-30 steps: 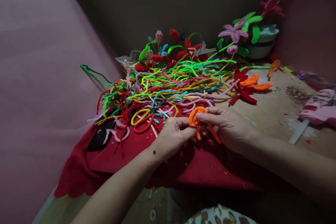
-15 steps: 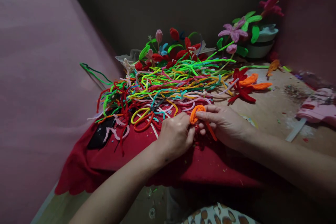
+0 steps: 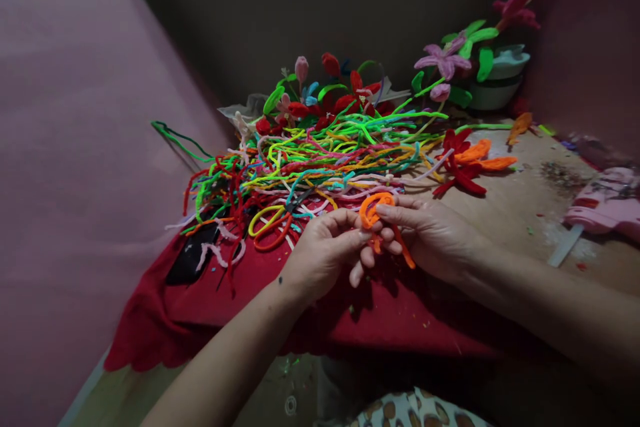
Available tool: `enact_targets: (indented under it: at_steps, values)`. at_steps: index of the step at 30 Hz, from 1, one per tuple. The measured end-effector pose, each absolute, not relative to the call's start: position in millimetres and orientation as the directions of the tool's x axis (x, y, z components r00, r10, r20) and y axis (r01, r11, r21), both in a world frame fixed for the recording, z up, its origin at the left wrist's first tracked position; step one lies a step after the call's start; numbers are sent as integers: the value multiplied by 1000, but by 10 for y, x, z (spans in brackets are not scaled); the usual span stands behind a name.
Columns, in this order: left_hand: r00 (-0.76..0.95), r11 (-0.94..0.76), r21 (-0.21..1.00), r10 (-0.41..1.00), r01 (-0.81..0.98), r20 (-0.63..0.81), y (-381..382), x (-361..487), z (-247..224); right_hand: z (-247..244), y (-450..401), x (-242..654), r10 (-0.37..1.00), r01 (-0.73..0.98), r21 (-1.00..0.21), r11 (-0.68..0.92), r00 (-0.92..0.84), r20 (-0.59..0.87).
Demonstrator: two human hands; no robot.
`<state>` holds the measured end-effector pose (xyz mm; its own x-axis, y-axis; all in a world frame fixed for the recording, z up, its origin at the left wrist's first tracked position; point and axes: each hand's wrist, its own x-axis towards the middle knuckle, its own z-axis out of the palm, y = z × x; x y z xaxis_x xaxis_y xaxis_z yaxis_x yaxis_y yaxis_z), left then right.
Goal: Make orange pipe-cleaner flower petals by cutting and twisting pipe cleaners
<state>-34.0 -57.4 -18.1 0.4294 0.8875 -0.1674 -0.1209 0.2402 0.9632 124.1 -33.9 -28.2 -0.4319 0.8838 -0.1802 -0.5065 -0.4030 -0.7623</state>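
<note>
An orange pipe cleaner [image 3: 371,208], bent into a loop with loose ends hanging down, is held between my hands above the front of the table. My right hand [image 3: 425,227] pinches the loop's right side between thumb and fingers. From the left, my left hand [image 3: 333,247] grips its lower left part, thumb on top. Just beyond my hands lies a heap of many-coloured pipe cleaners [image 3: 325,153]. Scissors [image 3: 274,230] with yellow and red handles rest at its near edge. Finished red and orange petals [image 3: 463,163] lie to the right of the heap.
A black phone [image 3: 193,257] lies at left on the red cloth [image 3: 165,320]. Pipe-cleaner flowers [image 3: 350,97] stand behind the heap, others by a pale container [image 3: 497,87]. A pink glue gun [image 3: 607,203] with a glue stick [image 3: 565,247] sits at right.
My left hand has turned over, from knuckles up to thumb up, with its fingers now showing beneath the loop. The orange loop has risen slightly and moved little.
</note>
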Motion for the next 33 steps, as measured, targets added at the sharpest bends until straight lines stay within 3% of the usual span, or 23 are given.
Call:
enact_targets:
  at_steps: [6,9,13,16,18,20,24,33]
  values:
    - [424,198,980,889,-13,-174,-624,-311,-188,-322,-356,1245,846,-464,-770,-438,-504,-177]
    - [313,20,965,944,262,-104,-645,-299,-219,-347,-361,1249,809,-389,-791,-472,-548,-213]
    - [292,-221,792,955,569,57,-652,-333,-245,-344,-354,1251,818,-403,-788,-466,-535,-210]
    - [306,-55,847,943,528,-129,-661,-390,-153,-318,-342,1256,837,-437,-770,-465,-502,-220]
    - [330,142,892,895,428,-301,-668,-423,-71,-304,-337,1263,838,-441,-765,-469,-496,-227]
    - [378,265,910,845,318,-378,-671,-442,-13,-299,-335,1272,834,-427,-775,-466,-506,-222]
    - [444,246,952,843,181,-302,-662,-437,-11,-309,-323,1291,821,-382,-801,-461,-526,-222]
    - [299,233,926,899,296,-322,-665,-400,-19,-348,-301,1288,837,-318,-847,-426,-494,-236]
